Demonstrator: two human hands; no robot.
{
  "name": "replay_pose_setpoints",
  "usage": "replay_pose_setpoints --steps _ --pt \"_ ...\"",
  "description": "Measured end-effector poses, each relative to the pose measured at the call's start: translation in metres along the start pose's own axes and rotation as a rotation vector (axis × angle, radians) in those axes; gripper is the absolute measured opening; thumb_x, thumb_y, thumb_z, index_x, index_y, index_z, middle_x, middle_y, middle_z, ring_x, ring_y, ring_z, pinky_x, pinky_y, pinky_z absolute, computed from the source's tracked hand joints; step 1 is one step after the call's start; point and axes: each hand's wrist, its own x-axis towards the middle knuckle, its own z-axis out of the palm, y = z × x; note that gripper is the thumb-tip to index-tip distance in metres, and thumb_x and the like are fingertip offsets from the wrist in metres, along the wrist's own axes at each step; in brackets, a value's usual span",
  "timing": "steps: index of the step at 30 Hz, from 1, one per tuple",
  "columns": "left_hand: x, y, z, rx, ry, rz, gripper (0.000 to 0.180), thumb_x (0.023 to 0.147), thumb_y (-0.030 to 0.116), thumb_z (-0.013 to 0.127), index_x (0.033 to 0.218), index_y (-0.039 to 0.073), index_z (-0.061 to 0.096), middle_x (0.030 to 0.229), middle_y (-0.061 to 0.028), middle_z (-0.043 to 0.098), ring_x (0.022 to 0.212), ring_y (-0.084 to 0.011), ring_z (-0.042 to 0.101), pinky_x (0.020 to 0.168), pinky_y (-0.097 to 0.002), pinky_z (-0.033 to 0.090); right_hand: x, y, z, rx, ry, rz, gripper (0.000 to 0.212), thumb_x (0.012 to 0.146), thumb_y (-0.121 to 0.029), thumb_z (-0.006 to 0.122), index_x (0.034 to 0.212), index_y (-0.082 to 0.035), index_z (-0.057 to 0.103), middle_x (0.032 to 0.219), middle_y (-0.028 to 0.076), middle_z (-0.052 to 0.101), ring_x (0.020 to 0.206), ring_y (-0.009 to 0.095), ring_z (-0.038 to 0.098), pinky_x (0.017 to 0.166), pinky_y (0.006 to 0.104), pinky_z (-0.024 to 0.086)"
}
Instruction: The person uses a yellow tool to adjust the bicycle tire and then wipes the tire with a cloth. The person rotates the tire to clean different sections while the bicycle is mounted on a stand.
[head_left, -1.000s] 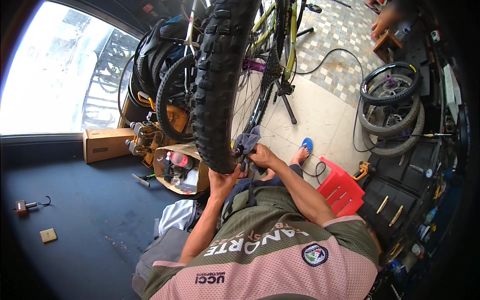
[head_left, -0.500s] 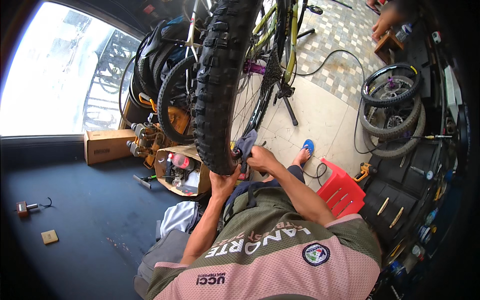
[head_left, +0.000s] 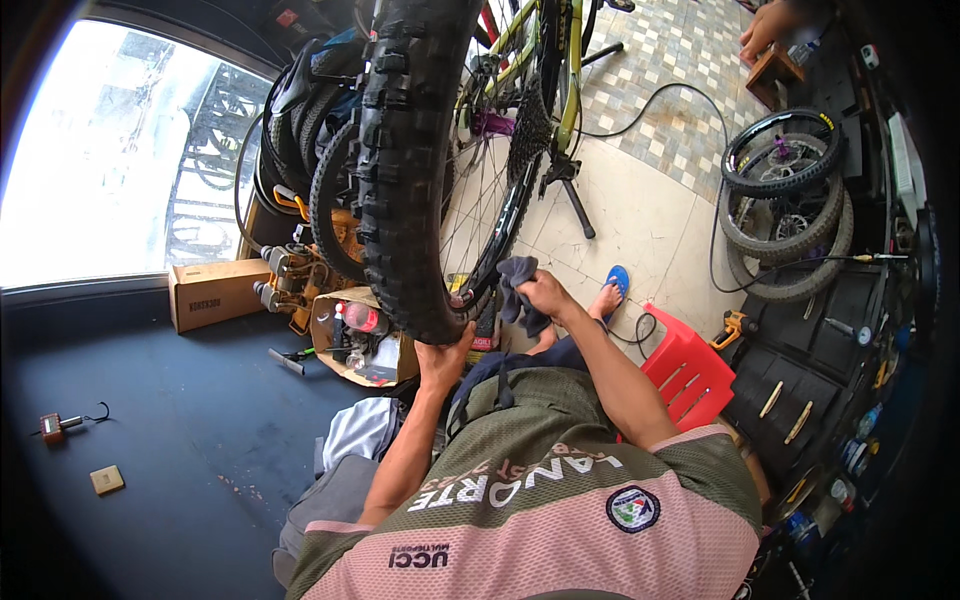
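Observation:
A bicycle wheel with a knobbly black tyre (head_left: pixel 400 190) stands upright before me, its purple hub (head_left: pixel 492 123) and dark cassette (head_left: pixel 530 135) on the side toward my right. My left hand (head_left: pixel 447 350) grips the near, lower end of the tyre; some of its fingers are hidden behind the rubber. Bunched in my right hand (head_left: pixel 547 295) is a dark grey cloth (head_left: pixel 517 280), held to the right of the rim and apart from it. The yellow-green bike frame (head_left: pixel 572 95) reaches away beyond the wheel.
An open cardboard box (head_left: pixel 372 372) with bottles stands at left, near a closed carton (head_left: pixel 215 292). To the right are a red plastic stool (head_left: pixel 690 372) and stacked wheels (head_left: pixel 785 220). A black hose (head_left: pixel 660 95) crosses the tiles. Another person's hand (head_left: pixel 765 35) shows far right.
My right hand has drawn the cloth off the rim and out to the right. The wheel sits a little further left in view, with my left hand still on the tyre.

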Motion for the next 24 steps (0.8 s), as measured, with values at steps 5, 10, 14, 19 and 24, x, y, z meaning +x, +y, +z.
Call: replay_pose_setpoints --steps 5,10,14,19,24 --pt "-0.005 -0.010 0.002 0.086 0.044 0.053 0.050 0.082 0.011 0.087 0.123 -0.008 0.066 0.119 -0.0160 0.072 0.105 -0.0226 0.069 0.098 -0.0386 0.054 0.027 -0.006 0.021 0.436 -0.261 0.318 0.027 0.094 -0.006 0.060 0.117 -0.005 0.073 0.102 0.006 0.074 0.094 0.019 0.071 0.078 0.0337 0.058" --pt "-0.006 0.013 -0.001 0.094 0.019 0.145 0.035 0.088 -0.001 0.081 0.121 -0.005 0.067 0.111 -0.0089 0.073 0.100 -0.0148 0.069 0.093 -0.0327 0.056 0.058 -0.004 0.012 -0.577 -0.496 -0.088 0.026 0.088 -0.017 0.063 0.108 -0.005 0.077 0.139 0.025 0.064 0.127 0.035 0.061 0.107 0.0414 0.048" --pt "0.002 0.023 0.000 0.117 0.008 0.142 0.035 0.088 -0.001 0.081 0.120 -0.005 0.068 0.111 -0.0092 0.074 0.101 -0.0150 0.070 0.094 -0.0330 0.056 0.033 0.045 0.016 -0.337 -0.158 -0.142 0.056 0.083 -0.018 0.064 0.139 -0.008 0.063 0.120 0.021 0.073 0.111 0.032 0.069 0.099 0.0424 0.052" --pt "-0.001 -0.010 -0.002 0.155 0.048 0.134 0.053 0.081 0.010 0.088 0.124 -0.008 0.064 0.115 -0.0162 0.072 0.105 -0.0235 0.069 0.098 -0.0383 0.053 0.000 0.002 0.038 -0.961 -0.034 0.071 0.045 0.086 -0.029 0.060 0.123 -0.005 0.064 0.115 0.031 0.071 0.110 0.049 0.067 0.097 0.0537 0.054" --pt "-0.006 -0.011 0.004 0.241 0.049 0.133 0.051 0.082 0.012 0.087 0.124 -0.007 0.066 0.117 -0.0155 0.072 0.107 -0.0237 0.069 0.101 -0.0384 0.051 -0.043 0.002 0.062 -0.644 -0.053 -0.123 0.041 0.087 -0.028 0.060 0.122 -0.006 0.062 0.108 0.032 0.071 0.102 0.052 0.067 0.090 0.0574 0.054"
